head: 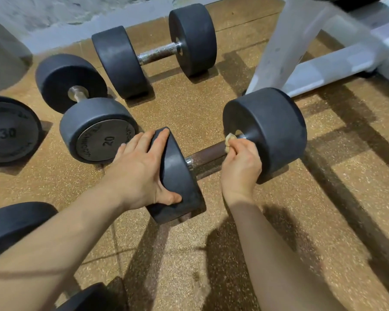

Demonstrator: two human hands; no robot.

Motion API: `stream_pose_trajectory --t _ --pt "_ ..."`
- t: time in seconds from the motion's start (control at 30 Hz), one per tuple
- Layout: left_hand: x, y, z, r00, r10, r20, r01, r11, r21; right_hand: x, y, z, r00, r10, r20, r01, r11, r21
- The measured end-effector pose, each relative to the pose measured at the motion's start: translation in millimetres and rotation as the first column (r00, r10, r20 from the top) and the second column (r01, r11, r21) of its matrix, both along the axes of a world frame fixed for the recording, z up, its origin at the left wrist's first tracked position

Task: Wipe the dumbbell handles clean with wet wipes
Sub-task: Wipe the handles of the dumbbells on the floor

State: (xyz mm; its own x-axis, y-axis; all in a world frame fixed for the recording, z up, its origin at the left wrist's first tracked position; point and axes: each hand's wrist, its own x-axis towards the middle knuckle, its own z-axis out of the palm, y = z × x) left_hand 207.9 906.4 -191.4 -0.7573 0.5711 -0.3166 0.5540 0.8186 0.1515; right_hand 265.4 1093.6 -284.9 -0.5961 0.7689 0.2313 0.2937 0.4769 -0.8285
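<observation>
A black dumbbell (270, 129) lies on the speckled brown floor in the middle of the head view, its rusty brown handle (208, 153) running between the two heads. My left hand (142, 169) grips the near head (177, 182), fingers over its top edge and thumb on its rim. My right hand (240, 164) is wrapped round the far end of the handle and holds a crumpled, soiled wet wipe (230, 140) against it, beside the far head.
Two more dumbbells lie behind: one marked 20 (94, 129) at left, one with a rusty handle (155, 52) at the back. A 30 weight (9, 131) sits far left, another dark head (16, 225) lower left. A white rack frame (301, 48) stands at right.
</observation>
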Motion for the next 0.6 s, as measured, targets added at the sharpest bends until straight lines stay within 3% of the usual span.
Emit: stream_pose_trajectory --t 0.07,0.23,0.37,0.53,0.6 --pt "-5.7 -0.3 0.1 1.000 -0.001 0.016 0.001 1.000 0.003 -3.7 -8.3 0.9 0.999 0.053 0.002 -0.052 0.996 -0.077" --pt "-7.0 -2.2 -0.5 1.000 -0.009 0.006 0.009 1.000 0.005 11.3 -27.6 6.2 0.870 0.483 0.096 -0.480 0.875 -0.056" --pt "4.0 -1.3 -1.5 0.999 -0.013 -0.038 0.013 1.000 -0.017 5.1 -1.6 9.7 0.949 0.308 0.069 -0.308 0.951 -0.018" --pt "31.0 -1.8 1.3 0.994 -0.032 -0.109 0.022 0.996 -0.089 30.2 -27.2 7.8 0.761 0.585 0.280 -0.604 0.796 -0.021" --pt "40.8 -4.5 3.4 0.990 -0.036 -0.133 0.028 0.998 -0.057 28.8 -7.6 13.5 0.831 0.517 0.206 -0.529 0.849 0.006"
